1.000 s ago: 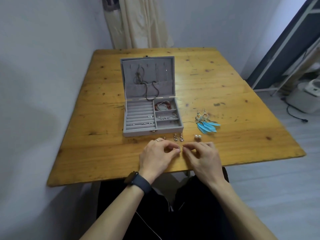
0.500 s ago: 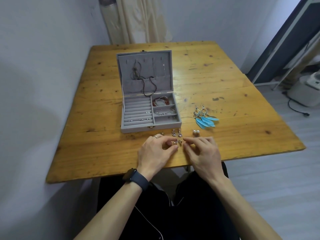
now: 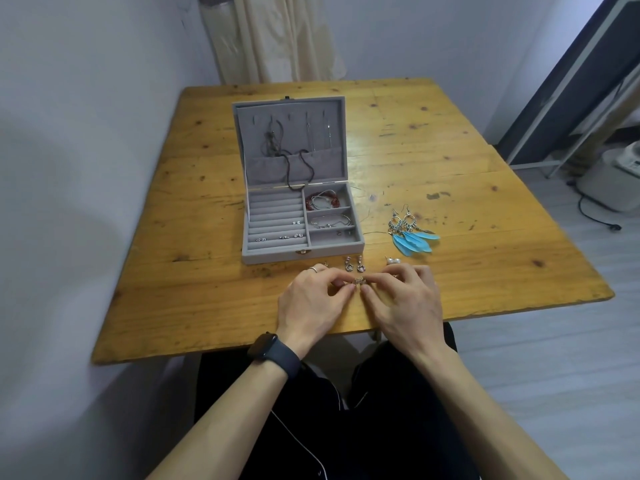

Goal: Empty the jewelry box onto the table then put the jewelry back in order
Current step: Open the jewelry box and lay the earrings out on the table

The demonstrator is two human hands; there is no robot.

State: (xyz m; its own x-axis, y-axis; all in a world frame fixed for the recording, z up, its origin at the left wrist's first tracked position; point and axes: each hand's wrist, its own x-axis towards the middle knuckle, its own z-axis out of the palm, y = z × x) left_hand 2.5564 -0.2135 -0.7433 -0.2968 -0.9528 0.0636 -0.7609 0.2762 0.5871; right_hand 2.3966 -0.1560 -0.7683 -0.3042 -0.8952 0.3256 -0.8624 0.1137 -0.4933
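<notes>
A grey jewelry box point(image 3: 273, 255) stands open on the wooden table point(image 3: 485, 258), with small studs in its ring rows, bracelets in its right compartments and necklaces hung in the lid. In front of it, my left hand point(image 3: 311, 299) and my right hand point(image 3: 405, 299) meet over the table and pinch a small silver earring point(image 3: 359, 280) between their fingertips. Two silver drop earrings point(image 3: 354, 265) lie just behind my fingers. A pearl earring pair point(image 3: 393, 260) lies to their right. Blue feather earrings point(image 3: 412, 233) lie right of the box.
The table's left side runs along a white wall point(image 3: 86, 168), and its near edge is close to my wrists. A curtain point(image 3: 277, 39) hangs behind the table. A white appliance point(image 3: 613, 181) with a cable stands on the floor at the right.
Both hands stay together in front of the box; the small earring now shows between the fingertips. The camera has tilted, so the whole scene sits a little differently in view.
</notes>
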